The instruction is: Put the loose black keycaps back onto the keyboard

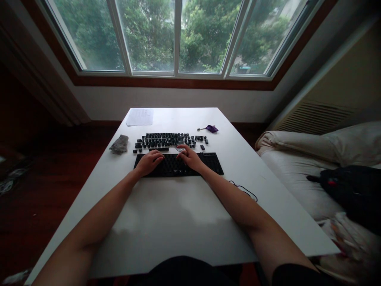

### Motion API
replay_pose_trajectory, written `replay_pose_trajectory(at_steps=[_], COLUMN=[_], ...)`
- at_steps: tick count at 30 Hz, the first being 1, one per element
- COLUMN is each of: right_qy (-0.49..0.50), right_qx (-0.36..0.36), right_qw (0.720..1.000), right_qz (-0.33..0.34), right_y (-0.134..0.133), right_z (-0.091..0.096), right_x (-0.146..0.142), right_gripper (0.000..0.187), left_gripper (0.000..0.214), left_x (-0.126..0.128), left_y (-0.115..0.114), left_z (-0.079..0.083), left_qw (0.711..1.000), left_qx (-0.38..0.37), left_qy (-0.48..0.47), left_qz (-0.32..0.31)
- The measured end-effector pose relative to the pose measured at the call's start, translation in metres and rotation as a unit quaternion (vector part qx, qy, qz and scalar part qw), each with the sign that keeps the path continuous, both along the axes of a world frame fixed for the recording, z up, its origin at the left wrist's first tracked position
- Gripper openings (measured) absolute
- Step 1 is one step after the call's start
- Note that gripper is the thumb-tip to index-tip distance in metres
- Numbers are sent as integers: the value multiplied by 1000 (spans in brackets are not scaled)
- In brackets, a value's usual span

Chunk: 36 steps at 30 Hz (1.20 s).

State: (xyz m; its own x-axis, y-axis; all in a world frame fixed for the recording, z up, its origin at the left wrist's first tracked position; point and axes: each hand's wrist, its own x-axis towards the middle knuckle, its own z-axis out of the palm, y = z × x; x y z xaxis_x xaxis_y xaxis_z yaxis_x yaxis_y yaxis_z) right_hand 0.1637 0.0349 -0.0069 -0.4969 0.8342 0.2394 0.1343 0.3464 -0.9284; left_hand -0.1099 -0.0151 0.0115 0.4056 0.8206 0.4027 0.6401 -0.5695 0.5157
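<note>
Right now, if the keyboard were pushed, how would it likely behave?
The keyboard, low and flat, would probably slide rather than tip. It looks stiff, its edges running straight. Pushed away, it might scatter the loose keycaps lying beyond its far edge.

White table (160, 222): paper (139, 117) lies flat at its far left corner. Beyond: pale wall (178, 97), then window (176, 39) with brown surround (178, 82); green trees (145, 35) outside. Left: curtain (41, 71), dark reddish floor (50, 182), pale tangle (8, 185) on it, too dim to identify. Right: slatted vent (315, 117); before it, pale sofa (288, 178) bearing black bundle (354, 194) with small red patch, crumpled cloth (345, 234) beside bundle.
</note>
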Motion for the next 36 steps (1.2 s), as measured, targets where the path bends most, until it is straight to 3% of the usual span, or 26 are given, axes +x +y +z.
replay_pose_trajectory(at_steps=[5,8,10,13,18,22,26,28,33,36], right_qy=[1,2,6,14,113,178,194,190,134,84], right_qx=[6,14,18,-4,-116,-159,-142,-131,-108,-66], right_qw=[1000,1000,1000,1000,987,971,970,972,982,992], right_qz=[-2,-8,-15,-7,-7,-21,19,45,72,68], right_y=[-1,-2,0,5,9,3,-4,-7,-17,-24], right_z=[1,-1,-4,-7,1,14,22,24,27,30], right_x=[0,0,0,0,0,1,-5,-13,-40,-53], right_gripper=[48,34,23,15,27,32,38,41,42,38], left_gripper=[55,60,61,59,50,44,29,25,19,17], left_x=[-22,-31,-32,-27,-20,-32,-58,-68,-73,-73], left_y=[12,16,16,12,3,0,-4,-7,-24,-39], left_z=[-1,-2,-3,-6,-8,14,45,51,39,31], left_qw=[970,946,945,963,981,991,994,987,983,987], left_qx=[-79,-120,-123,-110,-83,-48,-25,-42,-78,-62], left_qy=[-220,-290,-291,-238,-162,-98,98,149,167,148], left_qz=[60,84,88,70,64,81,48,41,20,2])
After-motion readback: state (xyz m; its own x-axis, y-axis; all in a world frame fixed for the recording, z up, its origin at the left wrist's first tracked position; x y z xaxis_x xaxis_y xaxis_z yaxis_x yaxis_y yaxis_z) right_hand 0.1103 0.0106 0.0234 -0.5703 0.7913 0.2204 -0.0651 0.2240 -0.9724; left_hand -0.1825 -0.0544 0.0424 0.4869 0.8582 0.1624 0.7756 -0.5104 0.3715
